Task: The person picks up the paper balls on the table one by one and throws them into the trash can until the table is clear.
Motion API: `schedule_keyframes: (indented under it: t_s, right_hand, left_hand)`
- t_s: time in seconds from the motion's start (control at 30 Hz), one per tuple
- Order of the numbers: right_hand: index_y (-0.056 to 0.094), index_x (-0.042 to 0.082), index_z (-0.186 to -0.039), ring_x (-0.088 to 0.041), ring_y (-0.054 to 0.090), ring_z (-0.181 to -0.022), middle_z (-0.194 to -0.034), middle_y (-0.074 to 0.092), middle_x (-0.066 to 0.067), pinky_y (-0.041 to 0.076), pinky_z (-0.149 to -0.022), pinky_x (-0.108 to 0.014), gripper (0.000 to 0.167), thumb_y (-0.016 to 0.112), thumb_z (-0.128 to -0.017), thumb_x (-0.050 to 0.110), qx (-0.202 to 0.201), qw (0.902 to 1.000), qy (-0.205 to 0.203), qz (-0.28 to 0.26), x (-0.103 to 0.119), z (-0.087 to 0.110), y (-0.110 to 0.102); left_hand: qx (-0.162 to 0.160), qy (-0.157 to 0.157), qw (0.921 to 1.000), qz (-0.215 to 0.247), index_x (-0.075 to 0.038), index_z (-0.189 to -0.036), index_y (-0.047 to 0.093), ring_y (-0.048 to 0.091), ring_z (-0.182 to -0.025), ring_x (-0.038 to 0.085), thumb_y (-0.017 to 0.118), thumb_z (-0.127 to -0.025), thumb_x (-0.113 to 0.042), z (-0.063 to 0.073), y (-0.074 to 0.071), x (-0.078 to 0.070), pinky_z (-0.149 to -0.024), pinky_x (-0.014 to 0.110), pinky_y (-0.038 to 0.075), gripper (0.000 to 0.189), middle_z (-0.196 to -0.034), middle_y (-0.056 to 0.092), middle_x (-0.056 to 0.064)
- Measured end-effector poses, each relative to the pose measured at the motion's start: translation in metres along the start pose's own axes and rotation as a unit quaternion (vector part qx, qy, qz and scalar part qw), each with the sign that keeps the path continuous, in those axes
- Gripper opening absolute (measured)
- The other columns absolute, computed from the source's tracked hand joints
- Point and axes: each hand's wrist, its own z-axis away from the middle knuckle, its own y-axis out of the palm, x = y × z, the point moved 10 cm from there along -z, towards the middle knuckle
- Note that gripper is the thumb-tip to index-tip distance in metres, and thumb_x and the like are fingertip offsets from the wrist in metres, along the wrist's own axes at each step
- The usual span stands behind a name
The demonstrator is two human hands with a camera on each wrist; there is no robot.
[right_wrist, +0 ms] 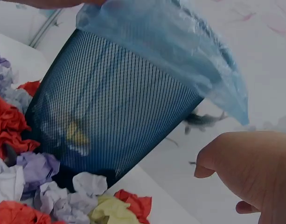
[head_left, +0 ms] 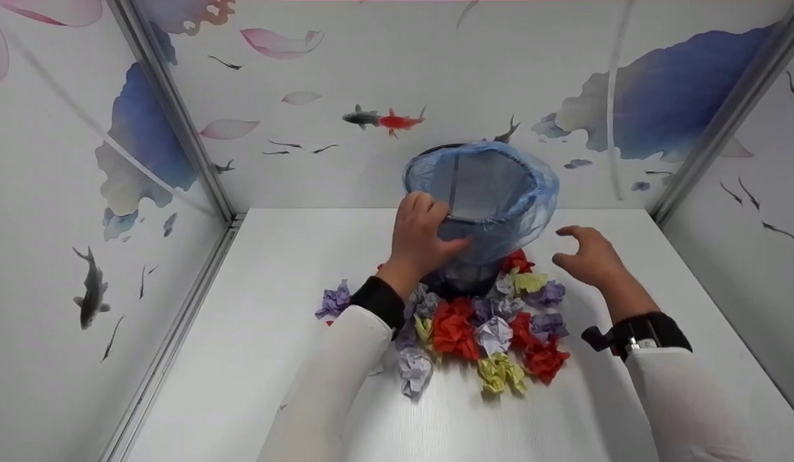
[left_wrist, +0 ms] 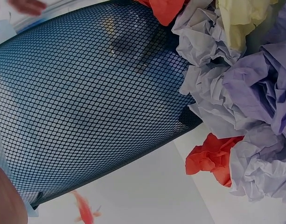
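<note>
Two hands flank the mesh bin [right_wrist: 119, 102]: the left hand [head_left: 417, 234], fingers clamped on its rim [head_left: 479, 221]; the right hand [head_left: 592, 258], fingers apart, empty. Pinching rim and blue liner [head_left: 543, 199] together (gently; it looks thin) should steady it. Crumpled paper [head_left: 456, 328] crowds below the fingers; left of them, bare tabletop [head_left: 262, 295] gives room before its edge.

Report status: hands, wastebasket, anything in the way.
Left hand gripping mesh wastebasket at rim; right hand empty, apart. Blue liner draped over rim. Crumpled paper balls crowding base.
</note>
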Motion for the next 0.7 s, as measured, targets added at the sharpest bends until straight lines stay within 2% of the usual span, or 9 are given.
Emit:
schedule_keyframes:
  t_s: [0.13,0.3,0.53,0.7]
  right_hand:
    - [0.046,0.002,-0.15,-0.056,0.03,-0.145,-0.157,0.033,-0.036,0.03,-0.114,-0.07,0.069,0.068,-0.093,0.032,0.04,0.9989,0.023,-0.001,-0.027,0.004,0.033]
    - [0.047,0.002,-0.15,-0.057,0.031,-0.144,-0.156,0.035,-0.036,0.031,-0.114,-0.07,0.069,0.069,-0.094,0.034,0.06,0.9972,0.043,0.0,-0.05,0.01,0.062]
    - [0.052,0.0,-0.146,-0.054,0.04,-0.14,-0.151,0.045,-0.033,0.036,-0.112,-0.067,0.072,0.07,-0.093,0.044,0.073,0.9948,0.063,-0.032,-0.064,0.015,0.09]
    - [0.057,0.003,-0.142,-0.049,0.045,-0.136,-0.148,0.048,-0.03,0.039,-0.111,-0.065,0.075,0.07,-0.09,0.056,0.075,0.9911,0.098,-0.051,-0.073,0.019,0.098]
  left_hand:
    - [-0.001,0.001,1.0,-0.003,-0.014,-0.092,0.054,0.042,-0.101,0.024,0.069,-0.082,-0.072,0.001,0.0,0.001,-0.091,0.038,0.033,0.061,-0.092,0.042,0.006]
    - [-0.014,0.009,0.9999,-0.003,-0.014,-0.09,0.053,0.042,-0.098,0.022,0.07,-0.082,-0.071,0.001,0.001,0.001,-0.088,0.038,0.032,0.06,-0.09,0.04,0.005]
    - [-0.025,0.01,0.9996,-0.002,-0.014,-0.09,0.053,0.041,-0.096,0.023,0.072,-0.08,-0.071,0.002,-0.001,0.002,-0.087,0.038,0.033,0.062,-0.089,0.038,0.005]
    - [-0.017,0.012,0.9998,-0.001,-0.013,-0.091,0.053,0.043,-0.098,0.023,0.072,-0.081,-0.071,0.001,0.0,0.002,-0.089,0.038,0.034,0.061,-0.09,0.039,0.005]
